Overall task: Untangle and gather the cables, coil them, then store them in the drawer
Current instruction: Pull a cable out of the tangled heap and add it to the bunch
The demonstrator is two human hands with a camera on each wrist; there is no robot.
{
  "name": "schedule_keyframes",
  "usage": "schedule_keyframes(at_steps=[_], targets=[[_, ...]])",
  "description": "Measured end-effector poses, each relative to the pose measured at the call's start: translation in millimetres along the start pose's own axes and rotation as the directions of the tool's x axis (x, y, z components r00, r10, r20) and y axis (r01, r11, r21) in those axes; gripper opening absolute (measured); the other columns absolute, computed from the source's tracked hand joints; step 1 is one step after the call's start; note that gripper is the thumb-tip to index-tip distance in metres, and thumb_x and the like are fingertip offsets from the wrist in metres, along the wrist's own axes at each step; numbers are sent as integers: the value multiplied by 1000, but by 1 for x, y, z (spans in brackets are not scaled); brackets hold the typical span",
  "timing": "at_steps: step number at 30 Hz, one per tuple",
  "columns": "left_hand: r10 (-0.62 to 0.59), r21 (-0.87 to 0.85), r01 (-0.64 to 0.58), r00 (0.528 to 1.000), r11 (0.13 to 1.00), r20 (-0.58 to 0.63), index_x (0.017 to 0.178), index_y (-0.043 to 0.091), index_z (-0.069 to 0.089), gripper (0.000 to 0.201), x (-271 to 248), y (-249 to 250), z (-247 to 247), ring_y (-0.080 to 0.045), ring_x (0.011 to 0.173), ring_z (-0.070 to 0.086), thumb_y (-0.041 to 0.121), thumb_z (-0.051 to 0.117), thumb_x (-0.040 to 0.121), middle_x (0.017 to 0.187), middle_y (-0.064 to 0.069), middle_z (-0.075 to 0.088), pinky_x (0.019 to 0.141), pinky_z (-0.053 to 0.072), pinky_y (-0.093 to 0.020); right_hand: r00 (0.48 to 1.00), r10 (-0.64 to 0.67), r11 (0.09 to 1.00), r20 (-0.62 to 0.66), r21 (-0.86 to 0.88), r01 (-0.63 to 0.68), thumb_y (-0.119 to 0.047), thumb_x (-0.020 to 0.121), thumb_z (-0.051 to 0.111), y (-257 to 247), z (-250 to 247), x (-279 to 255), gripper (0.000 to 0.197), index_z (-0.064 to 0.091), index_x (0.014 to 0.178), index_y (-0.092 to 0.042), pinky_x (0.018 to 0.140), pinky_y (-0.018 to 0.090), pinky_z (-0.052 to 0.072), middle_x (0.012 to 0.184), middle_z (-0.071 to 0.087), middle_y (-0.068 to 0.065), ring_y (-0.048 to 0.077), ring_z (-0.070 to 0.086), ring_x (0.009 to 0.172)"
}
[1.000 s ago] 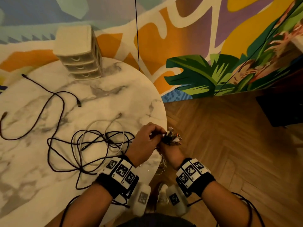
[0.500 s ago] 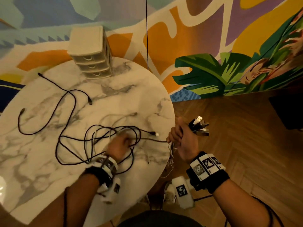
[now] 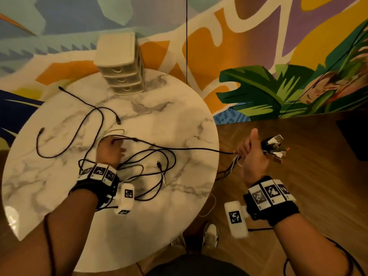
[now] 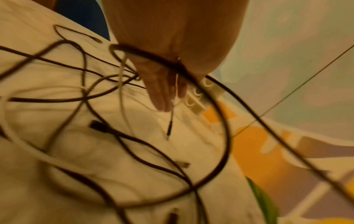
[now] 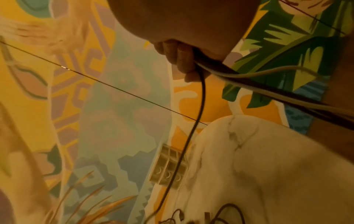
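Black cables (image 3: 189, 149) sprawl over marble table (image 3: 169, 120) — right hand (image 3: 253, 156) grips their plugs (image 3: 273, 147).

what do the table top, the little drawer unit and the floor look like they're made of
Table top: looks like marble or a marble-look slab, white with grey veins and a glossy sheen. Drawer unit: probably plastic, matte cream, with moulded handle recesses. Floor: wood or wood-look, brown planks laid at angles.

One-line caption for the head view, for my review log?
Right hand grips a bundle of cable plugs beside the marble table; left hand reaches into the tangled cables.
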State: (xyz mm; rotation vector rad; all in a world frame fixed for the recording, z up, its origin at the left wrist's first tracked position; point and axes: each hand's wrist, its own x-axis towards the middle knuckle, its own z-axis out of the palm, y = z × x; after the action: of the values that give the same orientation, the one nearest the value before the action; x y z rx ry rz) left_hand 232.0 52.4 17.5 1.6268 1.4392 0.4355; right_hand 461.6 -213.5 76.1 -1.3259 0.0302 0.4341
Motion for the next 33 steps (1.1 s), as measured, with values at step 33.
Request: schedule_keyframes(at_steps=[33], targets=[[105, 186, -138, 979, 973, 177, 78, 7, 62, 20, -29, -9, -24, -21, 49, 54, 9, 49, 94, 79, -17, 58, 46, 42, -21, 993, 17, 993, 118, -119, -3, -35, 99, 43, -18, 44, -11, 41, 66, 71, -15, 40, 21, 22, 44, 37, -6, 7, 28, 39]])
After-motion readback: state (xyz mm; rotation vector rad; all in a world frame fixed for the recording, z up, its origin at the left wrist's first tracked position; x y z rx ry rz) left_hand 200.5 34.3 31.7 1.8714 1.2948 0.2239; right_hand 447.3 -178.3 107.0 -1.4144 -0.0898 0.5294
